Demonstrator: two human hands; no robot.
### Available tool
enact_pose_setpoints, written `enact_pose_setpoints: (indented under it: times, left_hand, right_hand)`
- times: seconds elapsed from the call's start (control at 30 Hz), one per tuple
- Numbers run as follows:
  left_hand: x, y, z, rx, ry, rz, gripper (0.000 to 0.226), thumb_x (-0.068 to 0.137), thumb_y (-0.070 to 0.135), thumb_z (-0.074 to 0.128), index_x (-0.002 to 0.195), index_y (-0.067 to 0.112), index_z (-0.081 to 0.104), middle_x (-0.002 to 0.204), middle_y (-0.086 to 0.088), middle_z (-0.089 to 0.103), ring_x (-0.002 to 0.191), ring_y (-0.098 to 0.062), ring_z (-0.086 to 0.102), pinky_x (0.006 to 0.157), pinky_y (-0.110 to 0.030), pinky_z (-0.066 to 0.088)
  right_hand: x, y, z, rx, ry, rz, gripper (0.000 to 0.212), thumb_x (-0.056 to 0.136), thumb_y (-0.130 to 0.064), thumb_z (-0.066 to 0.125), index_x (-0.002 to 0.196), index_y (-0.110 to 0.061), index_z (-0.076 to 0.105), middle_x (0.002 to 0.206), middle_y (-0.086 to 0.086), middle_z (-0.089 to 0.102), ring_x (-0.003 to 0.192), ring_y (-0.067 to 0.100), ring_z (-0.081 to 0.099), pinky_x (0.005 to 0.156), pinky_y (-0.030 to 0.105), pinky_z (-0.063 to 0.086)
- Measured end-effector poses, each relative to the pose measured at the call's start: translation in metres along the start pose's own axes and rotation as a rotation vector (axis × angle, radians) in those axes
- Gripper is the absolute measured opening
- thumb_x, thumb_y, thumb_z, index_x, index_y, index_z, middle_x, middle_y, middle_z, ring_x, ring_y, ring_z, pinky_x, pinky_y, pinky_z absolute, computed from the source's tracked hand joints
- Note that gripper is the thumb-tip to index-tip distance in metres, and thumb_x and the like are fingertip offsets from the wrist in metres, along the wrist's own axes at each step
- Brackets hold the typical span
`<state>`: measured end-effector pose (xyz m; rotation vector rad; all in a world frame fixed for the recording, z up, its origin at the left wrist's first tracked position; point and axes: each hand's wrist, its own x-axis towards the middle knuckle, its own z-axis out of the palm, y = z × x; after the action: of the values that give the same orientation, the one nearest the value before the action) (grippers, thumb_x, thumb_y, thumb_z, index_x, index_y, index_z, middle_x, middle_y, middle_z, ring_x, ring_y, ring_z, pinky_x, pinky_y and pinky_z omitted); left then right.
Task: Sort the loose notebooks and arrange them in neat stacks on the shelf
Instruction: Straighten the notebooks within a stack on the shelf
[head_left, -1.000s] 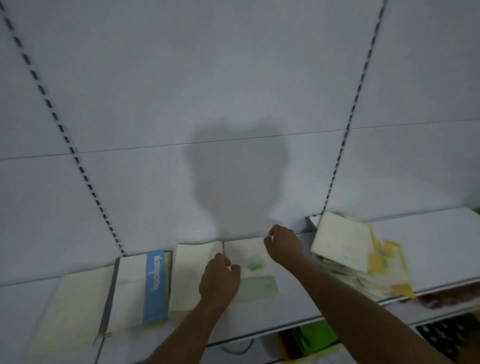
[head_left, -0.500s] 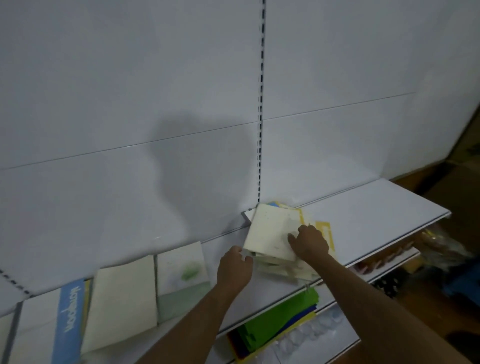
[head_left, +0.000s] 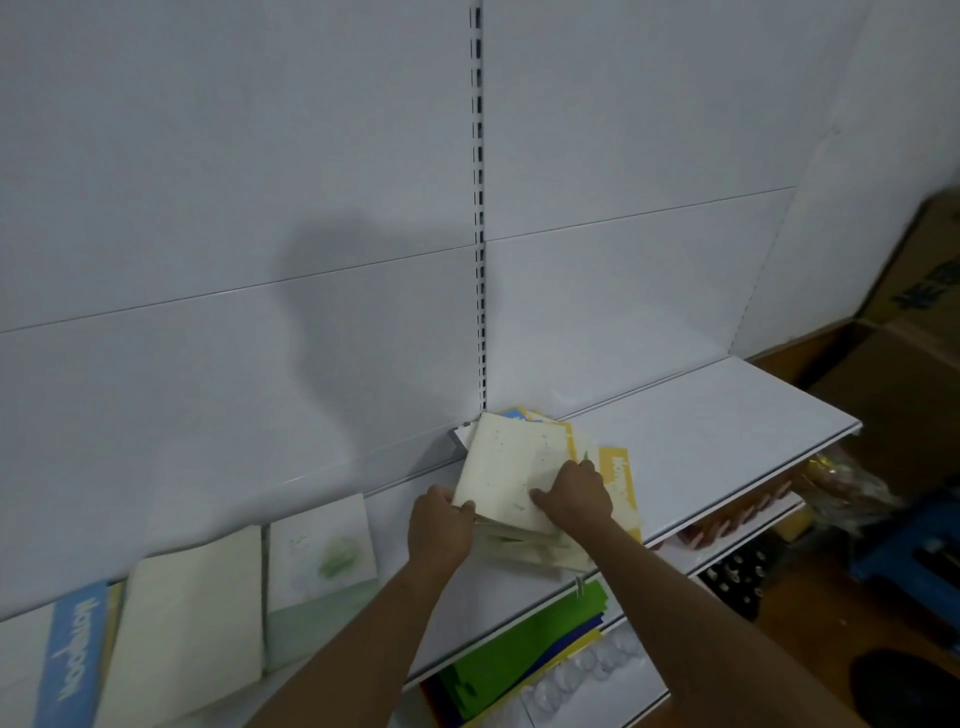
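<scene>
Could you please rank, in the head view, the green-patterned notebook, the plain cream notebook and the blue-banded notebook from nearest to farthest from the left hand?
From the left hand:
1. Green-patterned notebook, just to its left on the shelf.
2. Plain cream notebook, farther left.
3. Blue-banded notebook, at the far left edge.

white panel wall (head_left: 208, 156), cardboard boxes (head_left: 904, 332).
</scene>
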<state>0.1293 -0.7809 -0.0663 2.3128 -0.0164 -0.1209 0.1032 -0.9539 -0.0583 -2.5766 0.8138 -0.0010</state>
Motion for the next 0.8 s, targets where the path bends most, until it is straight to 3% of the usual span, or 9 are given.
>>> enact_pose_setpoints:
  times: [0.27, 0.37, 0.6, 0.8]
  left_hand:
    - [-0.023, -0.007, -0.007, -0.322, -0.18, -0.158, 0.017, 0.08, 0.002, 0.059, 0.096, 0.004, 0.053, 0.101, -0.015, 0.065, 0.088, -0.025, 0.065, 0.057, -0.026, 0.048]
    - [-0.032, -0.022, -0.021, -0.451, -0.181, -0.201, 0.017, 0.082, -0.004, 0.055, 0.088, 0.01, 0.047, 0.101, -0.016, 0.062, 0.087, -0.027, 0.069, 0.067, -0.033, 0.056]
    - [-0.041, -0.082, -0.084, -0.557, -0.107, -0.194, 0.019, 0.085, -0.007, 0.052, 0.088, 0.009, 0.043, 0.097, -0.017, 0.059, 0.068, -0.019, 0.066, 0.056, -0.021, 0.055]
    - [-0.056, -0.145, -0.152, -0.603, -0.026, -0.246, 0.017, 0.087, -0.004, 0.053, 0.09, 0.01, 0.044, 0.097, -0.016, 0.062, 0.062, -0.013, 0.068, 0.058, -0.021, 0.054]
  right_hand:
    - [-0.015, -0.008, 0.008, 0.086, 0.059, 0.042, 0.041, 0.088, -0.034, 0.05, 0.114, -0.003, 0.052, 0.119, 0.014, 0.051, 0.113, 0.031, 0.05, 0.088, 0.038, 0.044]
    - [-0.022, -0.021, 0.013, 0.186, 0.108, 0.082, 0.038, 0.092, -0.031, 0.044, 0.111, 0.0, 0.053, 0.116, 0.018, 0.056, 0.11, 0.034, 0.053, 0.088, 0.038, 0.044]
    - [-0.047, -0.083, 0.033, 0.45, 0.107, 0.014, 0.029, 0.088, -0.024, 0.051, 0.107, -0.002, 0.055, 0.11, 0.019, 0.062, 0.103, 0.035, 0.058, 0.083, 0.035, 0.043]
    - [-0.082, -0.158, 0.063, 0.466, 0.067, -0.204, 0.024, 0.087, -0.02, 0.058, 0.103, -0.004, 0.053, 0.09, 0.01, 0.06, 0.088, 0.03, 0.061, 0.069, 0.03, 0.043]
